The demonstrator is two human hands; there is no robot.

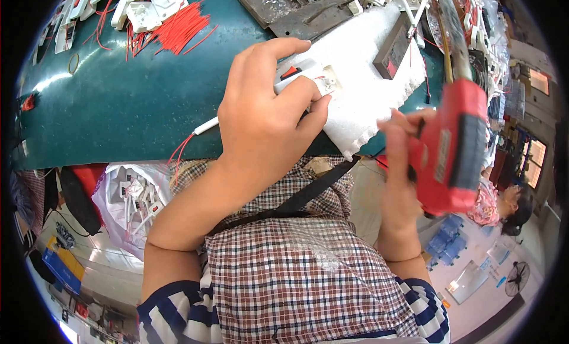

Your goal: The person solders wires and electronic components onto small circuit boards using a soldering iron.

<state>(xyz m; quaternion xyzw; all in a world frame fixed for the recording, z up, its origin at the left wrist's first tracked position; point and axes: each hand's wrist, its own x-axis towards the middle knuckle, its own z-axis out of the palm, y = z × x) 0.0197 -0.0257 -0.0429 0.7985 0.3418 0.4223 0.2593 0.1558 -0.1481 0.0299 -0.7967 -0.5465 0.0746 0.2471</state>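
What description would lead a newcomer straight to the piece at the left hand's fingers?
On the green table, find the white sheet in front of the person. Toward its left edge, the left hand partly covers a white plastic piece. Its white body and red switch set it apart from the dark block farther right.

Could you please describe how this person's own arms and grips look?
The left arm and right arm come bare from short sleeves in dark blue and white stripes, ending above the elbows. The left grip shows no glove or ring. The right grip looks ungloved too; blur hides its finer details.
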